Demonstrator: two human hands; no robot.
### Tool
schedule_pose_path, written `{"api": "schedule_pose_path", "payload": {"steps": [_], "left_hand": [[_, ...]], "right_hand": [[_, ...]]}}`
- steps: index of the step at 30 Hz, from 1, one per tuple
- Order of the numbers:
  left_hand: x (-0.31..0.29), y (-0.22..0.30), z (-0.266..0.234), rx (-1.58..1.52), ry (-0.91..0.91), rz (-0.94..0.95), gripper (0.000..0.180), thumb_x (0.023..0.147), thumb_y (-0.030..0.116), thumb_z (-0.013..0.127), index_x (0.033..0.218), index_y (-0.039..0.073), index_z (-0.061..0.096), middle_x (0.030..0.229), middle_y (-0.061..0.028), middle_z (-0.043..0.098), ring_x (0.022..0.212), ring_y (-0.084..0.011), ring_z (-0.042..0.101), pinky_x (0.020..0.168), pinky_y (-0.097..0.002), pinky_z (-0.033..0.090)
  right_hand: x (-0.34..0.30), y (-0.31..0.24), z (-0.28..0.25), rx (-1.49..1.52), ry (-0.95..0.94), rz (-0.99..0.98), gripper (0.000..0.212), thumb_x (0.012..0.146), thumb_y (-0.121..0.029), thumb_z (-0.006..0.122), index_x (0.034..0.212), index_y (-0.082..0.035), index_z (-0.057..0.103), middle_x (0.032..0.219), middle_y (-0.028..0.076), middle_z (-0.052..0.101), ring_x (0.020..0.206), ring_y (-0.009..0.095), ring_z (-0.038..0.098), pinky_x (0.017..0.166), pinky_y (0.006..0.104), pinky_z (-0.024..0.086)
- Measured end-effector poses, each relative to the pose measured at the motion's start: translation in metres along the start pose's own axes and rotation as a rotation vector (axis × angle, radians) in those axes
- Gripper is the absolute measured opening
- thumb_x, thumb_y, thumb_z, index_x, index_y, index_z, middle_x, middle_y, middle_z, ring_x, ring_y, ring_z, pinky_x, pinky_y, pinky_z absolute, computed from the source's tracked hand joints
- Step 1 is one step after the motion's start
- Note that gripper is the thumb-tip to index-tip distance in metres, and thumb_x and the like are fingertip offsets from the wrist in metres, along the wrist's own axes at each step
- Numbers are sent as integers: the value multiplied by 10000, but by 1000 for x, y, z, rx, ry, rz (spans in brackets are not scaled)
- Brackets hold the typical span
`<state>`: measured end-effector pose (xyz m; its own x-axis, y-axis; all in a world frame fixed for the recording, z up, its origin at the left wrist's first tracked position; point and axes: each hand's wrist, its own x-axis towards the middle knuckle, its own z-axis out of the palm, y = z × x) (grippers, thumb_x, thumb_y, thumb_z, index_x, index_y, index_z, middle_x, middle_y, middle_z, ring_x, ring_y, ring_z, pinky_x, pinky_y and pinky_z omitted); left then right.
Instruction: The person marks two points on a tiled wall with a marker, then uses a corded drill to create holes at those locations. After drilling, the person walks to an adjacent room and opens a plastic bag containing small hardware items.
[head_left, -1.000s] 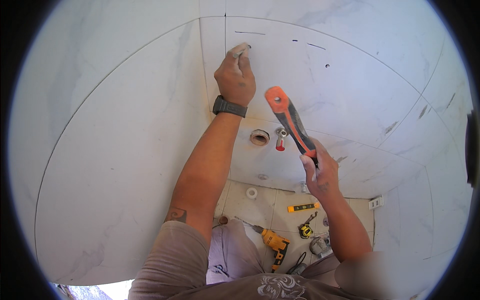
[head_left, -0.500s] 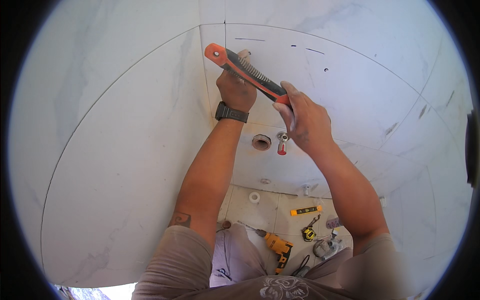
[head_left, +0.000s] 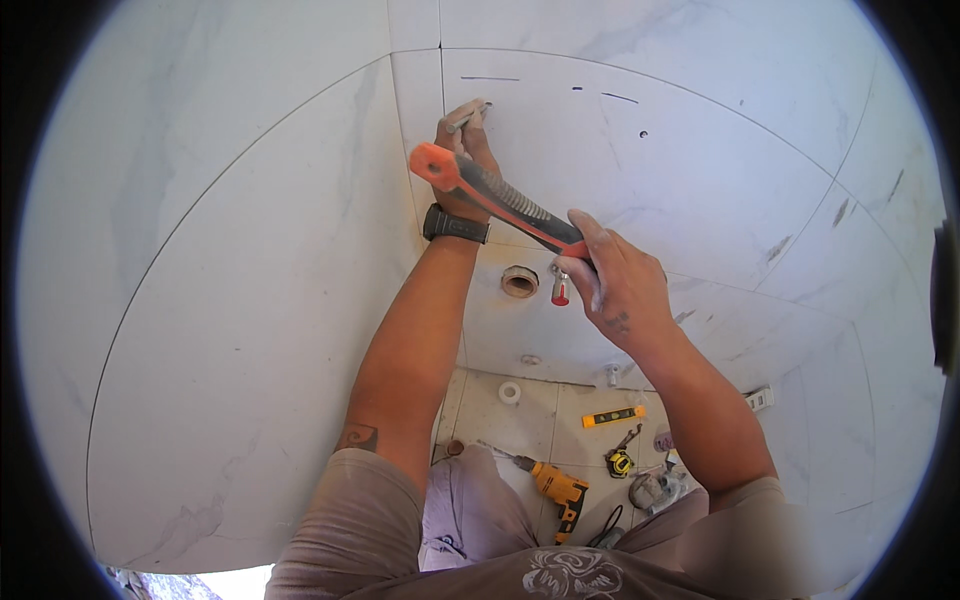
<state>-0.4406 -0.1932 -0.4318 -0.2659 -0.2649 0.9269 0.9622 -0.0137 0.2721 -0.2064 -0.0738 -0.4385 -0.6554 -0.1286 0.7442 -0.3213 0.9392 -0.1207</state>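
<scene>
My left hand (head_left: 466, 150), with a black watch on its wrist, is raised to the white marbled tile wall (head_left: 560, 160). Its fingers pinch a slim grey rod-like piece (head_left: 458, 124), whose kind I cannot make out, close to a small dark spot on the wall. My right hand (head_left: 625, 280) is closed around one end of an orange-and-black tool with a ribbed grip (head_left: 510, 200). The tool slants up to the left, and its holed orange end overlaps my left hand in view. What lies inside my right palm is hidden.
Below on the wall are a round pipe opening (head_left: 519, 282) and a red-handled valve (head_left: 560, 288). On the tiled floor lie a yellow drill (head_left: 560, 490), a yellow spirit level (head_left: 613, 416), a tape measure (head_left: 619, 462) and a white ring (head_left: 509, 393). Another wall rises at left.
My right hand and the orange-and-black tool have moved down, away from the left fingers. The grey piece in my left hand now shows more plainly.
</scene>
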Motion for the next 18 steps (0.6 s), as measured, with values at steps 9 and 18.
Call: {"api": "schedule_pose_path", "payload": {"steps": [9,18], "left_hand": [[1,9,-9,207,62,69,163,996,67,672,1150,46,723,939,-99,781,759,-211,737,720,-314,585],[1,10,-4,144,45,26,161,1066,77,575,1136,-28,675,1073,-182,759,989,-231,763,918,-334,605]], "right_hand": [[-4,9,-1,-9,28,24,504,949,-208,758,1391,-56,570,934,71,725,768,282,702,657,389,557],[10,-7,4,31,62,-72,521,935,-241,768,1380,-72,555,936,61,717,783,282,699,643,392,552]]}}
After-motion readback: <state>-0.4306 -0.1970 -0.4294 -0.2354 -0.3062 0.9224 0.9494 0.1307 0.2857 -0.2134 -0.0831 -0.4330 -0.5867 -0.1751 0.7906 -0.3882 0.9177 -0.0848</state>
